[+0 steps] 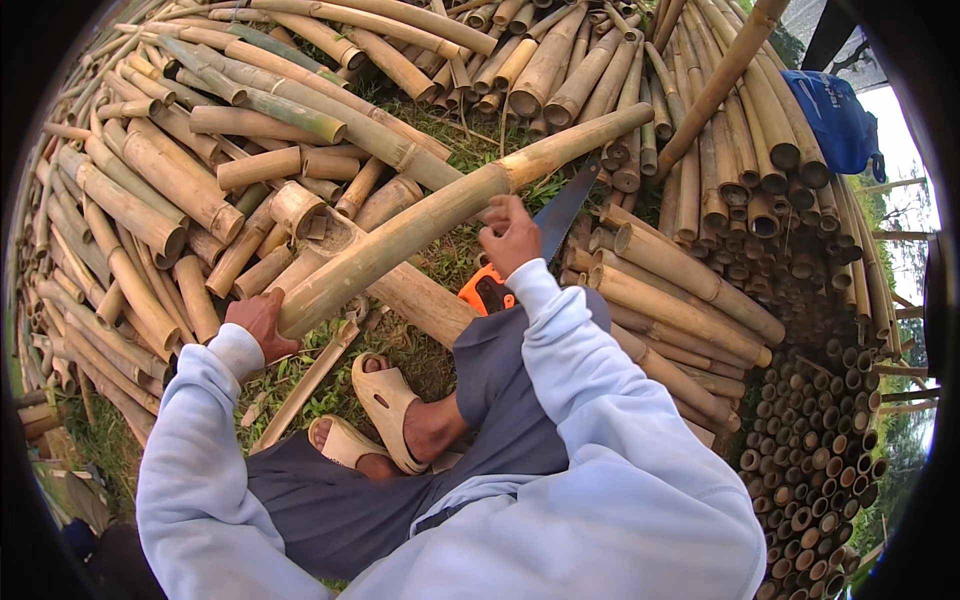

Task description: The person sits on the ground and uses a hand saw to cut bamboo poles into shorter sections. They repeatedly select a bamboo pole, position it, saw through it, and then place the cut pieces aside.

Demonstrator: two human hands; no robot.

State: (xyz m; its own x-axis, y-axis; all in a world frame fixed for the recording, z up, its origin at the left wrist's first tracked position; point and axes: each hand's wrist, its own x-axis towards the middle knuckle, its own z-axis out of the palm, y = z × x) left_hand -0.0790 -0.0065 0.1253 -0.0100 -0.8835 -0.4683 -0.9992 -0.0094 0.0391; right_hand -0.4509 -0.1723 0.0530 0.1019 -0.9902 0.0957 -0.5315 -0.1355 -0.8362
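A thick, pale bamboo pole (420, 222) slants across in front of me, from lower left to upper right. My left hand (264, 326) is closed round its near end. My right hand (510, 236) is beside the pole's right side, fingers curled in; whether they hold anything small is hidden. Just under that hand is a handsaw (562, 212) with a dark blue blade and an orange handle (487, 290), next to my right knee. Beneath the pole lies a thicker bamboo log (425, 303), crossing it and ending near my knee.
Cut bamboo pieces (150, 205) are heaped at left. Longer poles (690, 290) lie stacked at right, near bundled upright-ended bamboo (815, 450). A split bamboo strip (308, 385) rests on the grass by my sandals (392, 410). A blue bag (832, 120) hangs at upper right.
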